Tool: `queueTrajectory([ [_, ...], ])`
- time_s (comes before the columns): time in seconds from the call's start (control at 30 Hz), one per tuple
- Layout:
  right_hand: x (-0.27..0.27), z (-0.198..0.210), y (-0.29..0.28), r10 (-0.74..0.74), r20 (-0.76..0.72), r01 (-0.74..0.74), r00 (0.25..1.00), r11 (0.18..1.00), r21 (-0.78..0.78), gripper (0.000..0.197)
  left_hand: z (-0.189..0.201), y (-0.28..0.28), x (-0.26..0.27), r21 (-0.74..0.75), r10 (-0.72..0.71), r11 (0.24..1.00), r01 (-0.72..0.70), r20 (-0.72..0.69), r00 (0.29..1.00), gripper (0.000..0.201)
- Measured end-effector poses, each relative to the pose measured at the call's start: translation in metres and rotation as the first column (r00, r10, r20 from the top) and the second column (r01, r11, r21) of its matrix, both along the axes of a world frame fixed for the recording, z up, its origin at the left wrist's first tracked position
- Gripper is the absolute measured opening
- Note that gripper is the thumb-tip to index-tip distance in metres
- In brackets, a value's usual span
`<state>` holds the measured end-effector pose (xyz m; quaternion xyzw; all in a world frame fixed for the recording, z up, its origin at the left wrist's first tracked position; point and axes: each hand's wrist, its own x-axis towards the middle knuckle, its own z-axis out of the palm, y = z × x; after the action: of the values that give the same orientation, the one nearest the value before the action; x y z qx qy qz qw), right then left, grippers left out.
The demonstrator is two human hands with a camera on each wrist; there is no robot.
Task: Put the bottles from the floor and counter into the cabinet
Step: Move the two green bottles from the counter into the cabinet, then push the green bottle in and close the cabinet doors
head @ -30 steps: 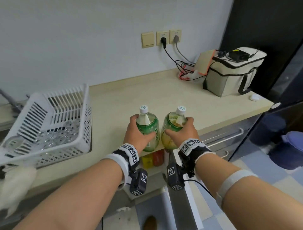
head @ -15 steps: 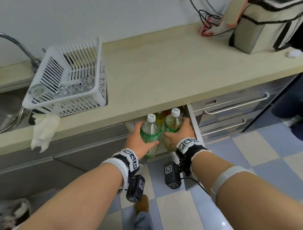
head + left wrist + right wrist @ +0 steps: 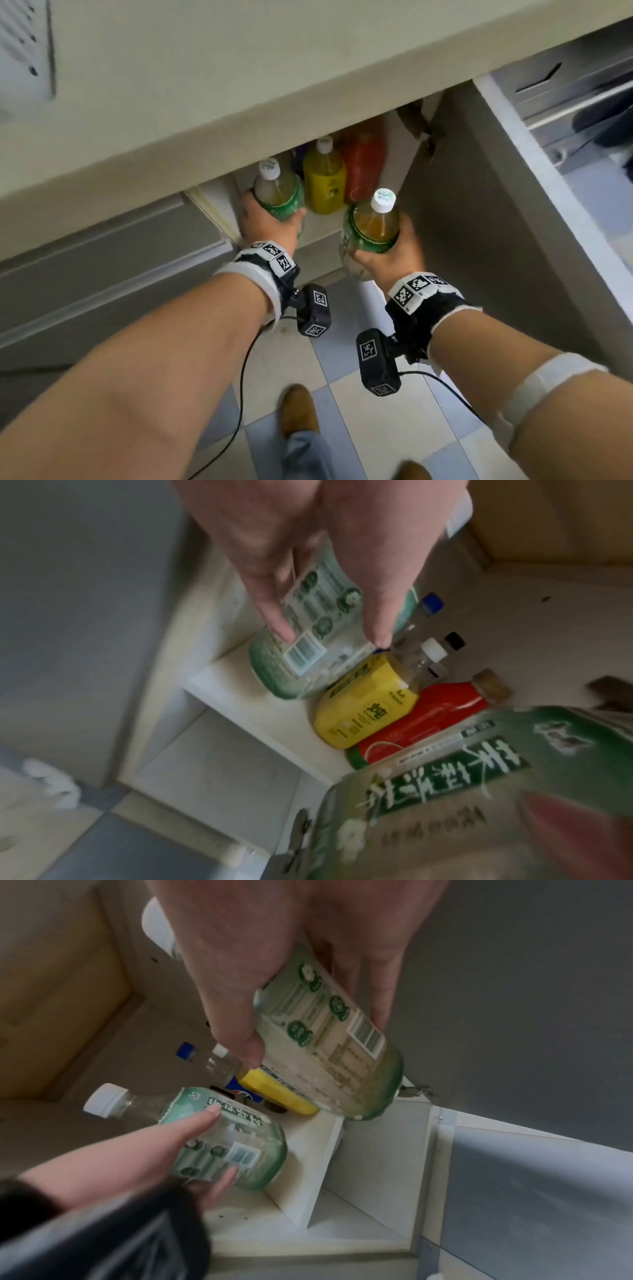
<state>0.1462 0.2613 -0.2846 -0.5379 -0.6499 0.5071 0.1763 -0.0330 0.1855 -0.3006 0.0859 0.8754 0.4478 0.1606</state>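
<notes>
Two green-labelled bottles (white caps), yellow bottle, red bottle, blue-and-white checked floor

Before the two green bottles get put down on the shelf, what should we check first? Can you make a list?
1. Cabinet door open: ok.
2. Left hand has a firm grip on the left green bottle: ok.
3. Right hand has a firm grip on the right green bottle: ok.
4. Both caps on: ok.
5. Free shelf space beside the yellow bottle for the left one: ok.
6. Room for the right one in front of the red bottle: cannot tell.
</notes>
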Motion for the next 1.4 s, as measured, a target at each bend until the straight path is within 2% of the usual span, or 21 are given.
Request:
queueTrajectory([
  [0.13,-0.011,-0.027,0.017,0.046,-0.082,-0.042,0.996,0.998,0.047,0.070,-0.026,0.037,-0.031,0.009,0.119,0.993,-0.119,-0.081,0.990,0.098],
  [0.23,-0.013,-0.040,0.028,0.097,-0.132,-0.089,0.987,0.994,0.060,0.074,-0.039,0.056,-0.048,0.029,0.157,0.987,-0.155,-0.096,0.983,0.097],
  [0.4,-0.010,-0.059,0.037,0.148,-0.158,-0.136,0.976,0.987,0.084,0.068,-0.070,0.063,-0.069,0.089,0.218,0.974,-0.211,-0.079,0.973,0.097],
  [0.53,-0.011,-0.065,0.037,0.151,-0.139,-0.141,0.979,0.986,0.084,0.068,-0.081,0.057,-0.076,0.025,0.195,0.981,-0.194,-0.089,0.977,0.099],
  [0.63,-0.016,-0.058,0.027,0.180,-0.102,-0.170,0.978,0.980,0.099,0.080,-0.068,0.039,-0.059,-0.014,0.121,0.992,-0.122,-0.059,0.991,0.090],
  [0.77,-0.027,-0.039,0.012,0.238,-0.044,-0.234,0.970,0.969,0.079,0.094,-0.049,0.003,-0.018,-0.121,-0.029,0.992,0.041,0.100,0.995,0.056],
  [0.87,-0.042,-0.029,0.005,0.287,0.023,-0.288,0.958,0.951,0.117,0.089,-0.043,-0.029,0.003,-0.257,-0.227,0.935,0.244,0.097,0.969,0.035],
  [0.93,-0.056,-0.027,0.003,0.319,0.036,-0.321,0.947,0.942,0.095,0.083,-0.038,-0.051,0.010,-0.380,-0.368,0.855,0.354,0.037,0.929,0.024],
  [1.0,-0.075,-0.026,0.000,0.347,0.015,-0.348,0.938,0.937,0.043,0.080,-0.038,-0.073,0.012,-0.466,-0.468,0.789,0.399,-0.035,0.883,0.020],
  [1.07,-0.097,-0.035,-0.004,0.363,0.069,-0.368,0.929,0.925,0.093,0.084,-0.043,-0.091,0.010,-0.483,-0.516,0.768,0.422,-0.075,0.853,0.018],
  [1.13,-0.119,-0.044,-0.009,0.371,0.125,-0.386,0.920,0.914,0.125,0.086,-0.050,-0.105,0.005,-0.487,-0.530,0.751,0.446,-0.041,0.847,0.018],
  [1.23,-0.151,-0.058,-0.015,0.356,0.164,-0.374,0.920,0.923,0.096,0.097,-0.062,-0.121,-0.002,-0.493,-0.532,0.730,0.473,0.024,0.846,0.028],
  [1.4,-0.180,-0.067,-0.019,0.302,0.174,-0.329,0.937,0.932,0.152,0.100,-0.075,-0.134,-0.010,-0.481,-0.552,0.720,0.501,0.040,0.833,0.023],
])
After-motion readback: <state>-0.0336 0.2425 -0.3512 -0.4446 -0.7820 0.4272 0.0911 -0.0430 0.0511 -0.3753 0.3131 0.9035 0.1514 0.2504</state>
